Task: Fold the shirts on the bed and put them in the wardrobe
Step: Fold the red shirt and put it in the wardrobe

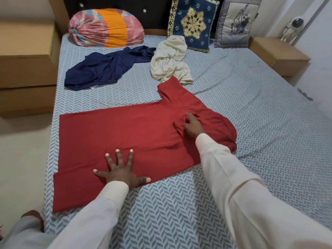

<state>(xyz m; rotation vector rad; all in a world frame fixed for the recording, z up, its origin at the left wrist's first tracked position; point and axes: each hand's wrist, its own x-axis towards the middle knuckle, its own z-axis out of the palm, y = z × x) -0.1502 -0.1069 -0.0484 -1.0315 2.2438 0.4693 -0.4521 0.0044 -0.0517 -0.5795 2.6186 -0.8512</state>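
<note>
Here, both hands (122,174) (193,125) on red shirt (116,133).

Bare sheet (260,108) right of red shirt (116,133)

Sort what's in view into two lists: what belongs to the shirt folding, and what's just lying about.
For the job: red shirt, spread on the bed, left hand flat on it, right hand pinching a fold of it; navy shirt and cream shirt, both crumpled.

Lying about: patterned bolster, blue embroidered cushion, grey cushion, astronaut figure on the bedside cabinet.
</note>
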